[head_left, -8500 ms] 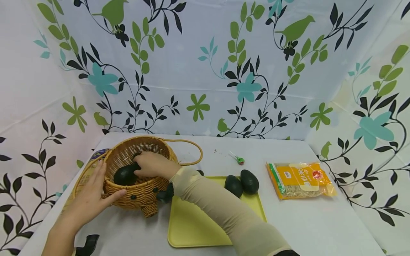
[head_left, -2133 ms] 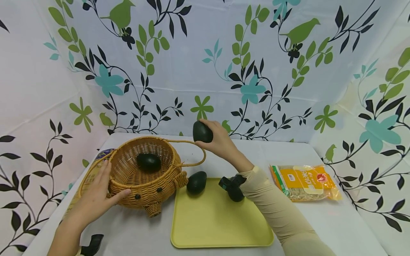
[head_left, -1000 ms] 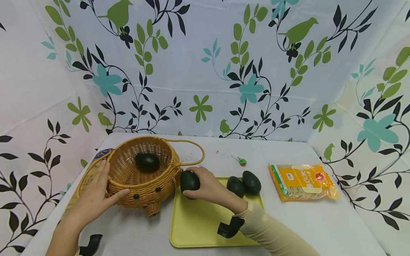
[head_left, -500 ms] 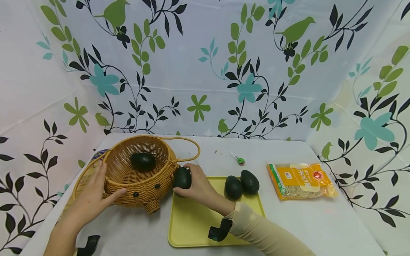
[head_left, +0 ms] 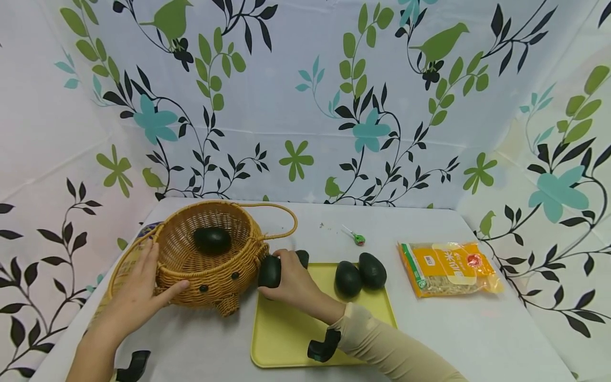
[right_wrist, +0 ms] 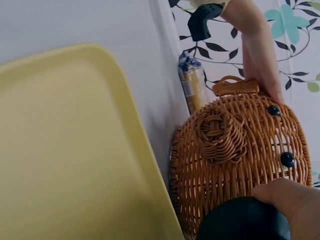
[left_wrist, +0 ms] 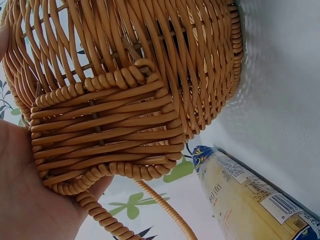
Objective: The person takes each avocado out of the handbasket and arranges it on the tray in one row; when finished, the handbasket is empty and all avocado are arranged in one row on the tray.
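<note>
My right hand (head_left: 298,284) grips a dark green avocado (head_left: 269,271) at the tray's far left corner, close beside the wicker basket (head_left: 191,291). Behind that hand, another avocado (head_left: 302,258) shows only partly. Two more avocados (head_left: 348,279) sit side by side at the back right of the yellow tray (head_left: 286,353). One avocado (head_left: 212,240) lies inside the basket, which has an animal face. With fingers straight, my left hand (head_left: 136,297) rests against the basket's left side; in the left wrist view its palm (left_wrist: 30,185) is at a woven ear-like flap (left_wrist: 105,130).
An orange and clear grain package (head_left: 448,269) lies right of the tray. A green-headed lollipop (head_left: 358,239) is behind the tray. Left of the basket lies a long yellowish packet (left_wrist: 245,195). The basket's loop handle (head_left: 286,212) sticks out to the right. A patterned cloth hangs behind.
My right hand was in the basket earlier, then held an avocado above the table behind the tray. It has come down to the tray's left corner and shifted slightly left. My left hand stays put.
</note>
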Motion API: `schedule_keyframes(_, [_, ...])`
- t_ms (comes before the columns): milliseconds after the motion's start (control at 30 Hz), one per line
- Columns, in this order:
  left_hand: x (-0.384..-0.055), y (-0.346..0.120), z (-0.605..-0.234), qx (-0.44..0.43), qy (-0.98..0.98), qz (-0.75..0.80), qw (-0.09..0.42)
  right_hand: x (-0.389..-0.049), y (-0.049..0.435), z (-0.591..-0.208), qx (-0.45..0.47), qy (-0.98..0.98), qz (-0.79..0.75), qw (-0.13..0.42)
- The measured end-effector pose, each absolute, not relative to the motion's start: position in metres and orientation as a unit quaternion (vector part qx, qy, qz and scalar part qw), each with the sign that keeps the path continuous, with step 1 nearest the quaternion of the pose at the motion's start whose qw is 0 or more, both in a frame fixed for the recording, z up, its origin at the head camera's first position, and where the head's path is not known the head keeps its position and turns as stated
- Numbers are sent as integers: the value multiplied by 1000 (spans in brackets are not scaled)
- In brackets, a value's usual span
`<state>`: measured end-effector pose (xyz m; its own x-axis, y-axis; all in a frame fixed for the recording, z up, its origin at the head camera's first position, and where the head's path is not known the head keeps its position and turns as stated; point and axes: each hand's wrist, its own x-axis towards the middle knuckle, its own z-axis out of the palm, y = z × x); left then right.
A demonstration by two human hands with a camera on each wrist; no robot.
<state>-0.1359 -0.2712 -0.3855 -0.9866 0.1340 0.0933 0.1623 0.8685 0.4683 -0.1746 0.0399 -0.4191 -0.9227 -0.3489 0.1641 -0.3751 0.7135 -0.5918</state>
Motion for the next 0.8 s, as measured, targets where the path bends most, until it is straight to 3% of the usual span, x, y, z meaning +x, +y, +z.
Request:
schedule_keyframes(300, [-136,-271,-385,-80,-966,-245,31,-178,44,-420,204,-954,217,36])
schedule_keyframes(667, [-137,-272,-387,-85,-963,-252,50,-178,48,-427,188,-976,105,5])
schedule_keyframes(800, [-136,-272,-387,-83,-963,-253,46,-176,47,-428,190,-979,75,23])
